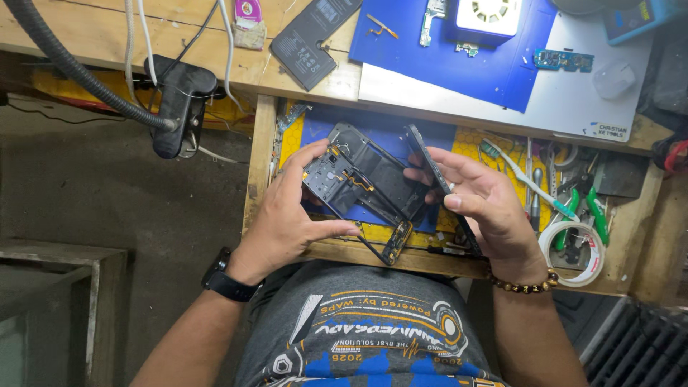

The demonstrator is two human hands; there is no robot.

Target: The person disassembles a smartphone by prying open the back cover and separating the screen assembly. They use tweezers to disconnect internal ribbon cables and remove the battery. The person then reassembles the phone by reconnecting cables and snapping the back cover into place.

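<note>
The left hand [290, 215] clamps its grip on an opened black phone frame [362, 186], orange flex cables exposed, long axis slanting upper-left to lower-right above the drawer [259, 158]. The right hand [487, 208] grips the detached screen panel [438, 183], edge-on, beside it.

Crowded right of the right hand [494, 215]: toothbrush [527, 179], green-handled pliers [595, 211] and tape roll [573, 251] packed into the drawer [259, 165]. Hemmed in left of the left hand [287, 222] by the drawer's wooden wall. Blocked beyond the opened phone frame [362, 183] by the bench edge; more open beneath the wrists, toward the lap
</note>
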